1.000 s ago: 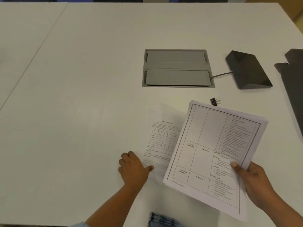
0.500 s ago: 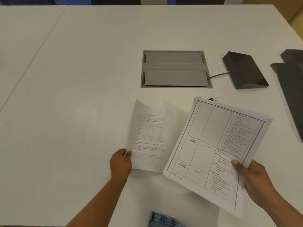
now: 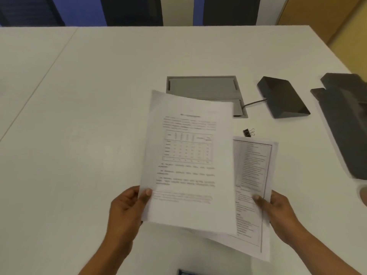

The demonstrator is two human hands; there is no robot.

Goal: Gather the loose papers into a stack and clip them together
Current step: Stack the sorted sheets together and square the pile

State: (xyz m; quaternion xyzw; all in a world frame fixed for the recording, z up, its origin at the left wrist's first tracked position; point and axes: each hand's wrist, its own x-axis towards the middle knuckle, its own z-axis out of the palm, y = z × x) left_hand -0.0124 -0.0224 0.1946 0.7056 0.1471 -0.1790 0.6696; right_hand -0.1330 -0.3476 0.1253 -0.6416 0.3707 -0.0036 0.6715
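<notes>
My left hand (image 3: 127,205) pinches the lower left corner of a single printed sheet (image 3: 188,159) with a small table on it, held up off the table. The sheet overlaps most of the paper stack (image 3: 252,195), which my right hand (image 3: 276,211) grips at its lower right edge. Only the stack's right strip with a ruled border shows. A small black binder clip (image 3: 248,132) lies on the white table (image 3: 79,116), just beyond the stack's top edge, untouched.
A grey recessed cable box (image 3: 202,86) sits in the table behind the sheet, with a cable running to a dark wedge-shaped device (image 3: 282,97). A dark flat object (image 3: 345,120) lies at the right edge. Dark chairs stand beyond the far edge.
My left hand has lifted the single sheet off the table and carried it right, over the stack. The stack has swung more upright, and the binder clip shows beyond its top edge again.
</notes>
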